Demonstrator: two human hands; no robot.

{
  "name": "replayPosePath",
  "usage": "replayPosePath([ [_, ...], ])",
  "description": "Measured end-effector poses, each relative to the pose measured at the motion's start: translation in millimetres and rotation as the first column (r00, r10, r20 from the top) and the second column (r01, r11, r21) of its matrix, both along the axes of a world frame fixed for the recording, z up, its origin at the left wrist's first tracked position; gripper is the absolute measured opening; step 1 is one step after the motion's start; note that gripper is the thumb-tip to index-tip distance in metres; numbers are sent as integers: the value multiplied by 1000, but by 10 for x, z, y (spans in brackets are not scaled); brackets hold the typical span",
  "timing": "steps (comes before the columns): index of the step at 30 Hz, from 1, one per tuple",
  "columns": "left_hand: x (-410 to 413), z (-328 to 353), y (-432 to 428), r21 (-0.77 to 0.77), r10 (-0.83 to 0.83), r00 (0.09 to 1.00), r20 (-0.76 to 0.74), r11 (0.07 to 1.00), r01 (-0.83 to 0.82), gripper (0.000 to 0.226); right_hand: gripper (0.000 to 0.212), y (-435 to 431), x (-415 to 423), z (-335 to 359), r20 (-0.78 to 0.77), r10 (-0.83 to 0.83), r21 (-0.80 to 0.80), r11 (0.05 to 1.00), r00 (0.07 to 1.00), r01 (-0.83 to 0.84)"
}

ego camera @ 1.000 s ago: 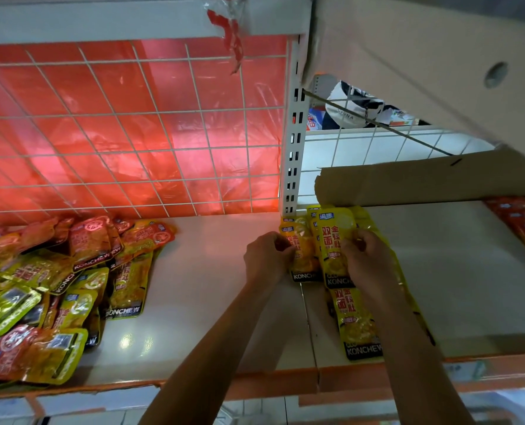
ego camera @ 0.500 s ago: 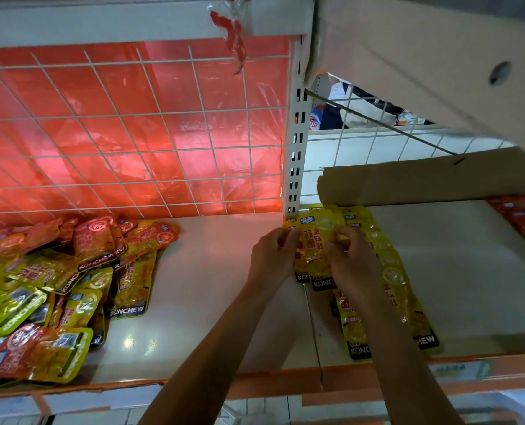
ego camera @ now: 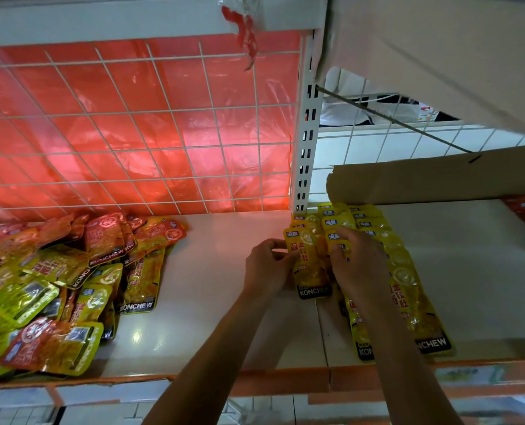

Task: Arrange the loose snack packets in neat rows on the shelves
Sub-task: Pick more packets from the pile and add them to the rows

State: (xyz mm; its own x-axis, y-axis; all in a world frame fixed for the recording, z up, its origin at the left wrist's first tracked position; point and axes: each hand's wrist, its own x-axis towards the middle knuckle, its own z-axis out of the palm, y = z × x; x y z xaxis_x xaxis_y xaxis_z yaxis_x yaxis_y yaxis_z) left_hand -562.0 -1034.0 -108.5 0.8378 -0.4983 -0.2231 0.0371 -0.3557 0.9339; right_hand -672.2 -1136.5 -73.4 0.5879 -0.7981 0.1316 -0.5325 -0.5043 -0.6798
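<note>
Left hand (ego camera: pixel 267 265), right hand (ego camera: pixel 360 268) pinch packets (ego camera: pixel 311 271) (yellow).

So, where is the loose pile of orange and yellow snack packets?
Head view: the pile lies at the left end of the white shelf, before the red-backed wire grid.

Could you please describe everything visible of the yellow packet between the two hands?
The yellow packet is a glossy foil-like pouch with a small blue label at its top left, red characters down its face and a black band reading KONCHEW at its bottom. It lies flat on the white shelf, overlapping the similar packets behind it. The left hand pinches its left edge; the right hand curls beside its right edge.
</note>
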Motion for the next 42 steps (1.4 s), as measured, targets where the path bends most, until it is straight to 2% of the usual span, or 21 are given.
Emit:
replayPosePath([
  [3,-28,12,-36,64,-40,996,83,997,34,17,36,-13,-10,-17,-16,2,1,1000,1000,-2],
  [7,-64,28,-72,196,-88,970,225,980,43,35,35,-27,-18,-21,-16,3,5,1000,1000,-3],
  [11,-89,37,-100,252,-116,960,256,966,49,45,34,-39,-28,-21,-30,-1,-21,1000,1000,0],
  [18,-59,39,-122,326,-179,947,267,941,86,41,34,-17,14,-38,-28,15,-14,1000,1000,-15],
  [23,-54,55,-101,385,-196,923,332,921,57,43,32,34,71,-10,-43,22,-61,998,999,-24],
  [28,40,119,74,434,-209,845,492,901,-30,40,37,243,251,-10,-49,113,-96,988,992,-117],
  [33,192,169,406,458,-158,760,631,866,-200,39,37,572,536,-51,-69,242,-106,963,968,-248],
  [37,369,190,817,463,-116,718,686,832,-307,38,41,927,812,-84,-101,363,-99,923,926,-372],
  [42,624,264,1389,503,-72,717,694,760,-411,38,47,1402,1149,-106,-143,498,-75,856,855,-511],
])
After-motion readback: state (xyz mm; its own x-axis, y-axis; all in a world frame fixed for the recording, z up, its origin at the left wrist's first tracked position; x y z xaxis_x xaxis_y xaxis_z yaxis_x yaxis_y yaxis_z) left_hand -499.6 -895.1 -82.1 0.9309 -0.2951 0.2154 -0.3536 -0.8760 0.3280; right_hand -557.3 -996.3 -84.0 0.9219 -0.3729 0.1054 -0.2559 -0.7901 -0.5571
